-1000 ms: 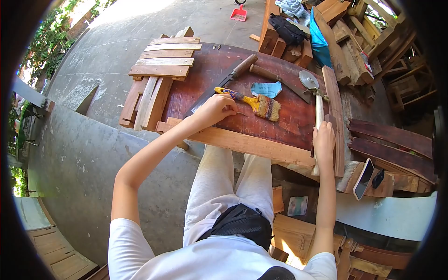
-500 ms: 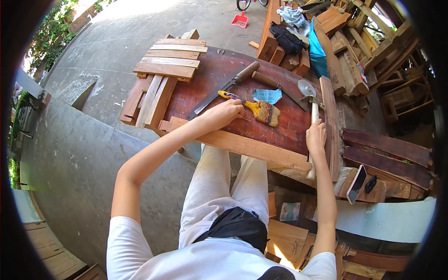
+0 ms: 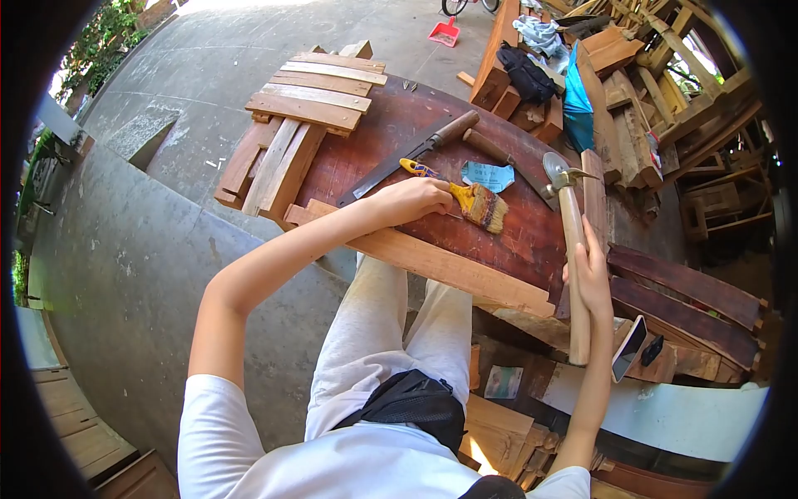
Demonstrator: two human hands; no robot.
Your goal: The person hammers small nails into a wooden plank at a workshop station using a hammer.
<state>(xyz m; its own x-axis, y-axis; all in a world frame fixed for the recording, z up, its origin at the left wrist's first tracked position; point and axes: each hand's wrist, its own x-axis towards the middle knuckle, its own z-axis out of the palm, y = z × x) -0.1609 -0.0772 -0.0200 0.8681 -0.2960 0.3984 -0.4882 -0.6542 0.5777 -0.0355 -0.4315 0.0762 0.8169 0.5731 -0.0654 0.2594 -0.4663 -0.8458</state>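
Observation:
My right hand (image 3: 592,274) grips a claw hammer (image 3: 573,258) by its wooden handle, the metal head pointing up and away from me at the table's right end. Over the front part of the red-brown tabletop (image 3: 519,249), my left hand (image 3: 416,202) is closed in a pinch. A thin nail-like piece shows faintly at its fingertips. Just beyond those fingers lies a yellow-handled paintbrush (image 3: 480,207) with worn bristles. A handsaw (image 3: 399,162), a second wooden-handled tool (image 3: 499,154) and a blue paper packet (image 3: 488,175) lie behind it.
Wooden slats (image 3: 320,87) are stacked at the table's left end. A long wooden bar (image 3: 449,266) runs along the front edge. A phone (image 3: 629,348) stands at the right, near dark boards (image 3: 682,291). Small metal bits (image 3: 410,85) lie at the far edge.
My right hand has lifted the hammer from the table's right edge and brought it nearer, its head raised. The left hand stays pinched beside the paintbrush. The view has shifted slightly.

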